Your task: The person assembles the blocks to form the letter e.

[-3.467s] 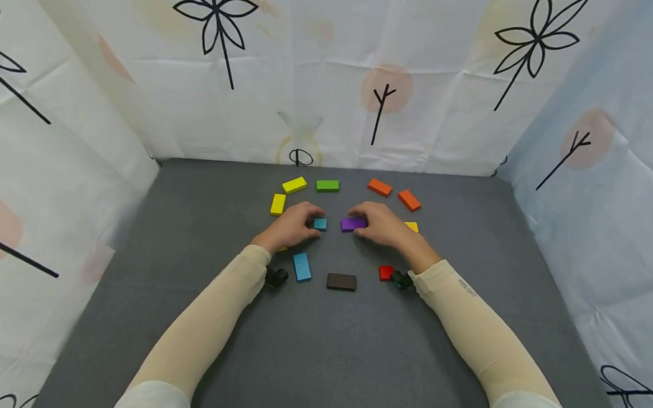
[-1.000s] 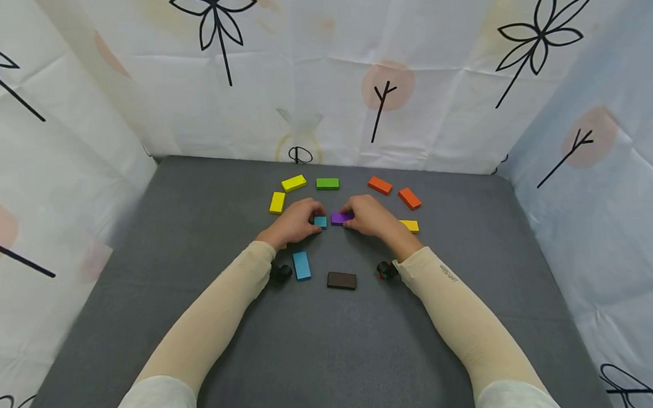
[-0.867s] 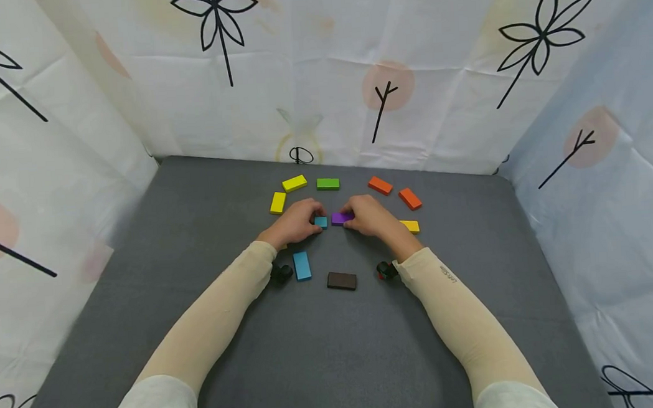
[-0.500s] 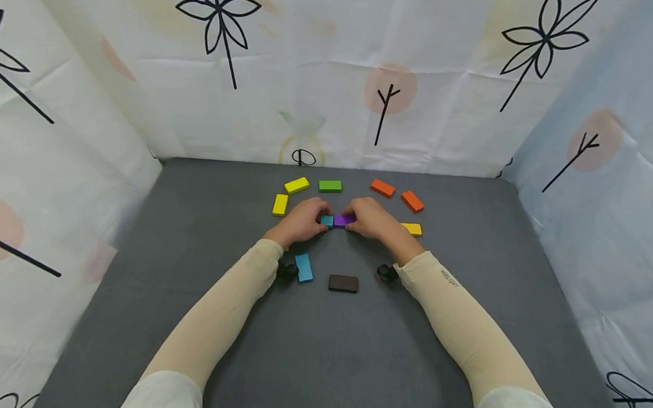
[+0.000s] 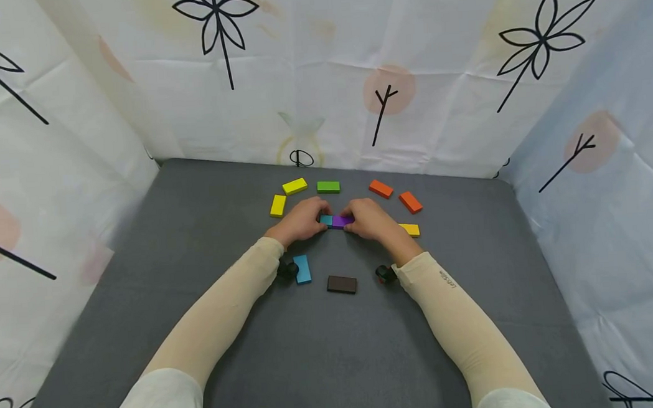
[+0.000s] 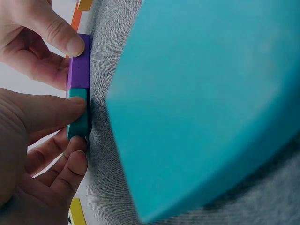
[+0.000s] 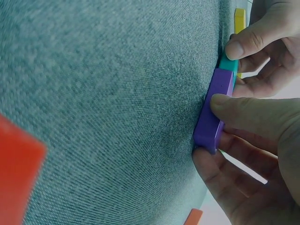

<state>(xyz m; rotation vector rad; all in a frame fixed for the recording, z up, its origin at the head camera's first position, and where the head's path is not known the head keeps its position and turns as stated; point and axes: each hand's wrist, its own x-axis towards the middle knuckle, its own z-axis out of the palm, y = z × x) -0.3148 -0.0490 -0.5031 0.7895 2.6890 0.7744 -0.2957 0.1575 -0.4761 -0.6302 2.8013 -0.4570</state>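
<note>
Where two hands are seen close together over the grey table point(image 5: 337, 372), two small blocks are laid end to end, in contact, at the middle of a loose ring of others.

Teal block point(image 5: 326, 221): held in a narrow pinch by the left hand point(image 5: 301, 220), the thumb set against its near side, fingertips seen at its outer end.

Purple block point(image 7: 211, 110): held likewise by the right hand point(image 5: 370, 219), the thumb pressed to its near side; met at its left end by the teal block.

Yellow blocks, a pair point(image 5: 295, 186): placed beyond the left hand, at an angle to each other.

Green block point(image 5: 328, 187): placed crosswise to the right of that pair.

Orange blocks, a pair point(image 5: 410, 202): set beyond the right hand, both slanted.

Further yellow block point(image 5: 411, 230): partly covered by the right wrist.

Blue block point(image 5: 303, 270): laid lengthwise, partly overlapped by the left wrist camera point(image 5: 287, 270).

Brown block point(image 5: 342, 284): laid crosswise between the two wrists, nearer the person.

Red block point(image 7: 16, 173): mostly hidden in the head view by the right wrist camera point(image 5: 385, 274); shown large and blurred in the right wrist view.

Both arms are covered by cream sleeves point(image 5: 215, 317).
</note>
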